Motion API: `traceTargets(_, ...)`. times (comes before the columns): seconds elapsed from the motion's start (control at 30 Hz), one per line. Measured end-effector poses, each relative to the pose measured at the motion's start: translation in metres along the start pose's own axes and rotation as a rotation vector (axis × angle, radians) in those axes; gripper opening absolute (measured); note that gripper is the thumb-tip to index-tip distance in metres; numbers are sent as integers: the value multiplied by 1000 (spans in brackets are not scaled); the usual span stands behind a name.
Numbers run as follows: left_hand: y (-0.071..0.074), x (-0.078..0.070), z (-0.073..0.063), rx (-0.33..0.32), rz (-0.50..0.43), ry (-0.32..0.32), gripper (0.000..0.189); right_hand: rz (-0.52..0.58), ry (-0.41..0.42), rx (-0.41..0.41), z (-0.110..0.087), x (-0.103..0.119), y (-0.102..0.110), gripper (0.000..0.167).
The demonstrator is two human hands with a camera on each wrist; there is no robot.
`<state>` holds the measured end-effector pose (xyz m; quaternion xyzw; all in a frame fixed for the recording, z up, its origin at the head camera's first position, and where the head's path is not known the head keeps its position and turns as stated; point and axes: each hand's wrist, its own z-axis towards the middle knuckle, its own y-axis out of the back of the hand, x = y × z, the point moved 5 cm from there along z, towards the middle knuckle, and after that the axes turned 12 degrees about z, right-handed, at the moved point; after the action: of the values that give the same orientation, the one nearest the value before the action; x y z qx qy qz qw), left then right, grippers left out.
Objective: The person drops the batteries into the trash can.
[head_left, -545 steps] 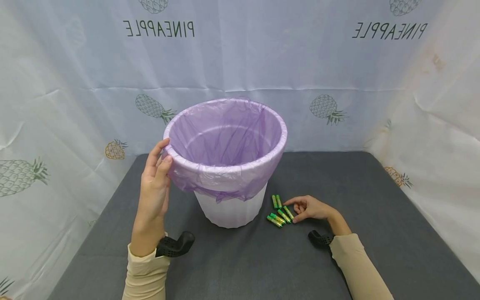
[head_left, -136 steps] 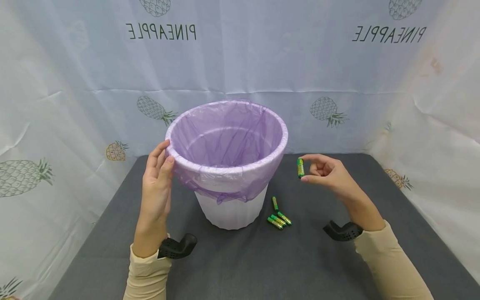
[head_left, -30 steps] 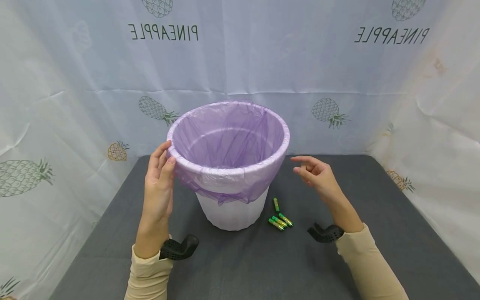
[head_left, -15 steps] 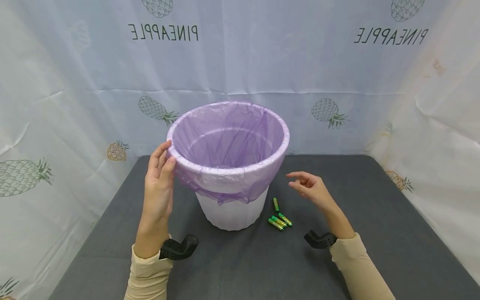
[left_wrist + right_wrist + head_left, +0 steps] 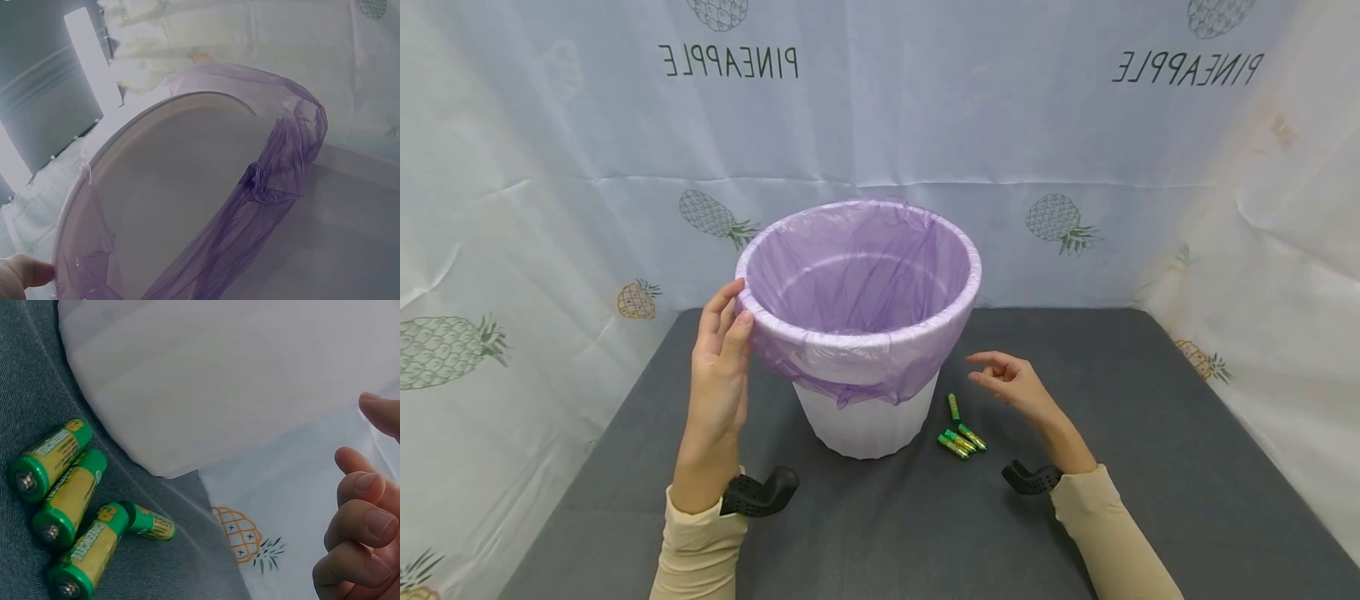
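A white trash bin (image 5: 867, 421) lined with a purple bag (image 5: 850, 300) stands on the dark tabletop. My left hand (image 5: 718, 375) holds the left side of its rim, with the thumb against the outside; the other fingers are partly hidden. Right of the bin's base lie several green-and-gold batteries: one battery (image 5: 953, 407) lies apart in the head view, and a group of batteries (image 5: 69, 494) lies side by side, large in the right wrist view. Just above and right of them hovers my right hand (image 5: 1011, 383), holding nothing, its thumb and index finger apart, other fingers loosely curled.
A black wrist camera (image 5: 760, 493) sits on the left forearm and another black wrist camera (image 5: 1030, 478) on the right. Behind the table (image 5: 880, 533) hangs a pale curtain (image 5: 925, 125) printed with pineapples.
The right hand held a battery beside the bin earlier, then had nothing in it and came down left toward the batteries. Fewer batteries lie on the table than at first. The left hand stayed on the rim.
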<state>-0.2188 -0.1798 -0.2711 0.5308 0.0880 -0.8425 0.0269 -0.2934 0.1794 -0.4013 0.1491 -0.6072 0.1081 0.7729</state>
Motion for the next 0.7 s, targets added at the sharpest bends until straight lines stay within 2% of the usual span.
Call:
traceTargets(0.23,0,0,0,-5,-4,5,37,-5,-36,5,1,-8,0,24)
traceTargets(0.47,0,1,1,-10,6,14,38,-27,-125,40,3,-25,0,45)
traceTargets(0.57,0,1,0,-11,8,19,38,-29,-156,65,3,-36,1,48)
traceTargets(0.7,0,1,1,-13,4,18,37,-33,-147,104,4,-45,0,47)
